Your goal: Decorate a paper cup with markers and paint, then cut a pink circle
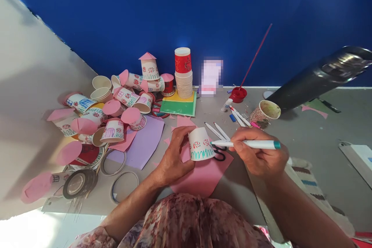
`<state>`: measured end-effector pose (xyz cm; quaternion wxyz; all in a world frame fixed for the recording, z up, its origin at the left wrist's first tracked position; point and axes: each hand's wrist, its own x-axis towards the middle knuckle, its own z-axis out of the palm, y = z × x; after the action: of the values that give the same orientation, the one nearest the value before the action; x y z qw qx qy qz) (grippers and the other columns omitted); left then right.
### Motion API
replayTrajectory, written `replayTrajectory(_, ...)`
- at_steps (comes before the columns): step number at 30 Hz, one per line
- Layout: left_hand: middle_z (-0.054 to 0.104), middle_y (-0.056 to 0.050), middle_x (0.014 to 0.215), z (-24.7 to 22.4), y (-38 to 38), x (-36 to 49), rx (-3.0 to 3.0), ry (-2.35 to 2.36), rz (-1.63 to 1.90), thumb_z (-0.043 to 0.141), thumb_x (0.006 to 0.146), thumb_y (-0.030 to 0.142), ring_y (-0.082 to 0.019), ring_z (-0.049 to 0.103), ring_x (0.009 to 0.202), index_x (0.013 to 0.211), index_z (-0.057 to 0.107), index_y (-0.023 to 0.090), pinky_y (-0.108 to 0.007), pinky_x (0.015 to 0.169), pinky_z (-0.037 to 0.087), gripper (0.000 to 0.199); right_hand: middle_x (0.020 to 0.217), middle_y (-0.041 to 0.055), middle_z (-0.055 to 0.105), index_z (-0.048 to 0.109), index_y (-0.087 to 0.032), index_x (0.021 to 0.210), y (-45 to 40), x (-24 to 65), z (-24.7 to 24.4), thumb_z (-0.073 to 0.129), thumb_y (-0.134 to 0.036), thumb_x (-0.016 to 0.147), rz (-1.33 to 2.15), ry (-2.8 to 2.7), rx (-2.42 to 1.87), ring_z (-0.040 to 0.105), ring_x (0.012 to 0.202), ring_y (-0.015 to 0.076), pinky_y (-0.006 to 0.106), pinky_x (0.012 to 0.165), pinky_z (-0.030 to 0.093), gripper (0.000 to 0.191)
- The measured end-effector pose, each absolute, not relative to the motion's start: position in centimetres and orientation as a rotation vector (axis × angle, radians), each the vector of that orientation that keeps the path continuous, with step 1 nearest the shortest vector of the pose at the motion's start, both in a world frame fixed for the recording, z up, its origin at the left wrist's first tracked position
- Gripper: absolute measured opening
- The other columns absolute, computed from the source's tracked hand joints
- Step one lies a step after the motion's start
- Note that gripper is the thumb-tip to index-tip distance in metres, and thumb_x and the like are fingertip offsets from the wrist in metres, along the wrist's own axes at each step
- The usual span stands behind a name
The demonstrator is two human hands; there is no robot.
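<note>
in the middle of the frame, the left hand (176,153) pinches the white paper cup (200,145) between thumb and fingers, seemingly to steady it over the pink paper (197,180). the right hand (260,155) pinches the marker (252,144) nearly level, its tip at the cup's right edge. decorated cups (112,131) crowd the left, probably to stay out of the way.

A blue wall (186,7) rose at twelve o'clock. Between two and three o'clock were a dark flask (308,81) and a red dish (238,95) holding a thin stick (256,55). A striped cloth (309,182) lay at four, a black tape roll (88,179) at eight.
</note>
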<state>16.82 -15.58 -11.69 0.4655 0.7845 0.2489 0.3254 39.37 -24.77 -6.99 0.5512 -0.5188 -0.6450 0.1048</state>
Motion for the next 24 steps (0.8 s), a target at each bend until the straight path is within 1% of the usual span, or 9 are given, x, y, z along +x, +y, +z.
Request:
replayTrajectory(2,0.050,-0.010,0.141,-11.68,-15.55,16.84,1.934,0.612,0.794,0.063,0.064,-0.001,-0.029,0.049,0.136,0.145,0.044,0.029,-0.054,0.121,0.040,0.089,0.066,-0.0001,0.067,0.066,-0.024,0.084,-24.64,39.06,-6.81,0.058,-0.012,0.092,0.271,-1.563,-1.207,0.058,0.052,0.0142,0.029,0.048,0.043,0.017)
replayTrajectory(6,0.049,-0.010,0.141,-11.70,-15.62,16.95,1.905,0.608,0.796,0.061,0.065,-0.001,-0.029,0.049,0.136,0.145,0.044,0.028,-0.052,0.120,0.042,0.087,0.066,0.0005,0.067,0.066,-0.023,0.083,-24.41,38.68,-6.63,0.059,-0.011,0.089,0.280,-1.591,-1.174,0.058,0.054,0.0149,0.030,0.048,0.042,0.015)
replayTrajectory(10,0.047,-0.009,0.139,-11.90,-15.72,17.07,1.901,0.605,0.800,0.059,0.064,-0.002,-0.028,0.048,0.136,0.145,0.044,0.030,-0.051,0.118,0.045,0.088,0.066,0.0000,0.065,0.067,-0.024,0.085,-24.49,38.64,-6.78,0.060,-0.012,0.090,0.270,-1.563,-1.151,0.056,0.052,0.0144,0.030,0.048,0.042,0.015)
replayTrajectory(14,0.047,-0.010,0.138,-11.99,-15.80,17.05,1.983,0.597,0.812,0.061,0.065,-0.002,-0.030,0.045,0.137,0.147,0.043,0.032,-0.051,0.114,0.049,0.090,0.065,0.0005,0.066,0.067,-0.027,0.086,-24.57,38.51,-6.85,0.059,-0.013,0.091,0.280,-1.594,-1.185,0.059,0.053,0.0167,0.032,0.048,0.043,0.017)
replayTrajectory(17,0.048,-0.010,0.136,-11.96,-15.84,17.02,2.000,0.597,0.811,0.060,0.064,-0.002,-0.029,0.046,0.134,0.148,0.043,0.032,-0.050,0.111,0.050,0.092,0.065,-0.0010,0.066,0.066,-0.025,0.086,-24.44,38.42,-6.79,0.060,-0.012,0.090,0.281,-1.622,-1.187,0.060,0.054,0.0151,0.030,0.049,0.043,0.015)
replayTrajectory(20,0.048,-0.009,0.137,-11.92,-15.84,17.03,2.004,0.589,0.809,0.060,0.064,-0.003,-0.029,0.046,0.134,0.148,0.043,0.032,-0.050,0.111,0.050,0.093,0.065,-0.0019,0.066,0.065,-0.024,0.086,-24.30,38.40,-6.72,0.060,-0.010,0.089,0.258,-1.641,-1.180,0.059,0.052,0.0136,0.029,0.049,0.042,0.015)
replayTrajectory(24,0.049,-0.009,0.136,-11.87,-15.85,17.06,2.040,0.593,0.801,0.061,0.064,-0.002,-0.030,0.046,0.133,0.148,0.043,0.033,-0.052,0.112,0.049,0.092,0.066,-0.0009,0.067,0.064,-0.026,0.086,-24.33,38.42,-6.68,0.059,-0.008,0.088,0.242,-1.664,-1.198,0.059,0.052,0.0149,0.031,0.049,0.043,0.018)
